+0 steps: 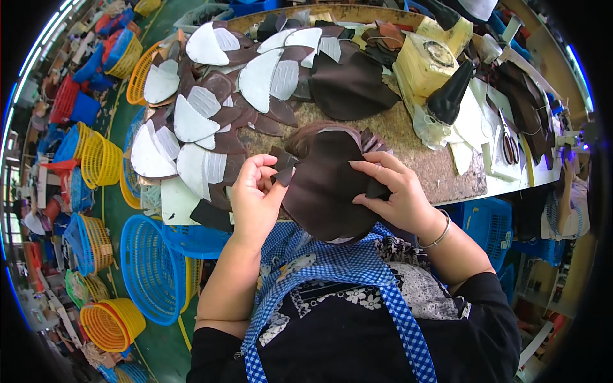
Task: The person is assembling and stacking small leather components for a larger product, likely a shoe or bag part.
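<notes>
A dark brown leather piece [329,188] is held up between two bare hands at the counter's [440,173] near edge, about the middle of that edge, its lower part hanging in front of the wearer's blue checked apron [322,258]. The left hand [255,198] has its grip closed, thumb against fingers, on a small dark flap [284,175] at the piece's left side; whether the flap is joined to the piece I cannot tell. The right hand [402,195] grips the piece's right side, with fingertips and thumb on the leather and a gap between them; a metal bracelet [437,235] circles that wrist.

White pieces [258,80] with zigzag edges lie overlapping on brown ones, spread from the counter's left edge toward its far edge. Beyond the hands, nearer the far edge, another dark leather sheet [351,86] lies flat. Toward the far right corner sits a yellowish block [421,64], with a black shoe-shaped form [451,96] beside it. Scissors [509,145] lie near the right edge. Below the near left corner, a blue basket [150,274] stands on the green floor [167,345].
</notes>
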Motion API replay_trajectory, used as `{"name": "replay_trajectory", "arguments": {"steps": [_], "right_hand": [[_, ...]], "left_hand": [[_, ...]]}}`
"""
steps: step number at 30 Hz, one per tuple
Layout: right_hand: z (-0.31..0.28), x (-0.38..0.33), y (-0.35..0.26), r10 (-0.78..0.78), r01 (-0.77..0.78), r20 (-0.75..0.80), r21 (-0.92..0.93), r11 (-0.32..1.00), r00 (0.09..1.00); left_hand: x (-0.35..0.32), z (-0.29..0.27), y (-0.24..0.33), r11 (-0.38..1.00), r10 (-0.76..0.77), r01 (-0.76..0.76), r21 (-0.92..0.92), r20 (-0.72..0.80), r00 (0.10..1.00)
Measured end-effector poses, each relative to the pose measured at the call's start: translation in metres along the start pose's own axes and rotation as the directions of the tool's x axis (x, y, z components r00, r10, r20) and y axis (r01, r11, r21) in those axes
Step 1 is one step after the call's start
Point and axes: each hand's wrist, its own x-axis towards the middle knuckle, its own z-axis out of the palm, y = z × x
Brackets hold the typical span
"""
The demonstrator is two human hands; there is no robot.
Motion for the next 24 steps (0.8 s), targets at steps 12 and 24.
{"name": "replay_trajectory", "arguments": {"steps": [12,24], "right_hand": [[0.003,0.004,0.002,0.083,-0.083,0.036,0.003,0.997,0.996],[-0.033,0.005,0.032,0.308,-0.337,-0.148,-0.248,0.908,0.940]], "left_hand": [[0.013,-0.007,-0.025,0.883,0.225,-0.134,0.450,-0.154,0.962],[-0.024,0.018,0.009,0.524,0.346,-0.714,0.463,0.651,0.676]]}}
